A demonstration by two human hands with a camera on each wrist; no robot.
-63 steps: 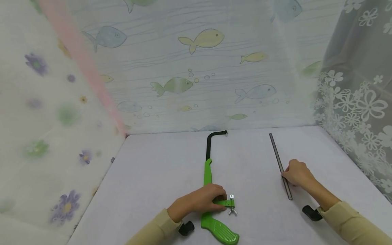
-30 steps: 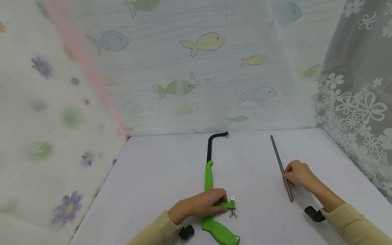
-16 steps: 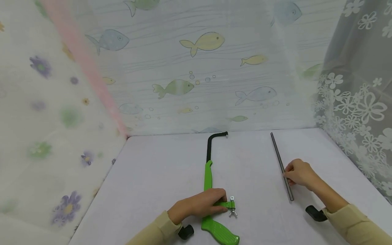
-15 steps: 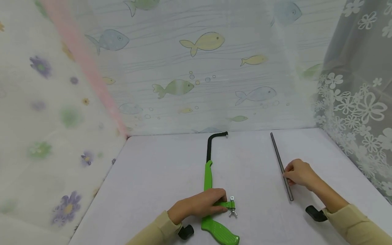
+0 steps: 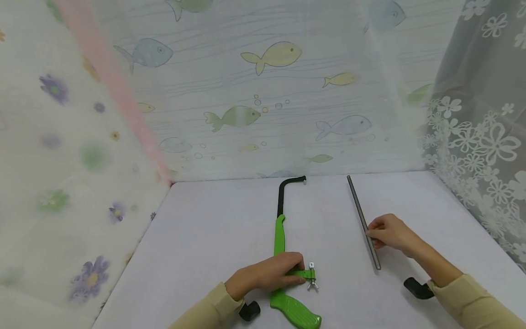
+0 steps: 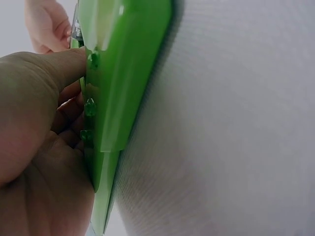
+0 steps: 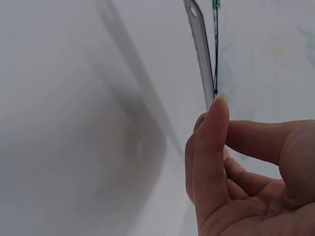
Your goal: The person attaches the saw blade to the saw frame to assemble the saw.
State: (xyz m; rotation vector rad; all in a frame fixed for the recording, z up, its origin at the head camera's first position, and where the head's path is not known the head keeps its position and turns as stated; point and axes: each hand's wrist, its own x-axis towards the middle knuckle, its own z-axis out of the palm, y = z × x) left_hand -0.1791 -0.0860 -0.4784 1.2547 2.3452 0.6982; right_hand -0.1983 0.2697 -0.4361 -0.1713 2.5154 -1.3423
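Fingers of the right hand (image 5: 392, 233) pinch a grey blade (image 5: 356, 201); those of the left hand (image 5: 271, 273) grip a green saw frame (image 5: 279, 237).
We see the right thumb and fingertips pressed on the blade nearer its near end, and in the right wrist view its shadow falls apart from it on the white cloth (image 5: 205, 219). Against half a second ago, we find hand and blade shifted left, closer to the frame but not touching it. The left thumb and fingers curl round the short crosspiece, beside the wing nut (image 5: 312, 286). We see the frame lying where it lay, its black bent bar (image 5: 281, 201) pointing toward the fish-printed curtain (image 5: 271, 82).
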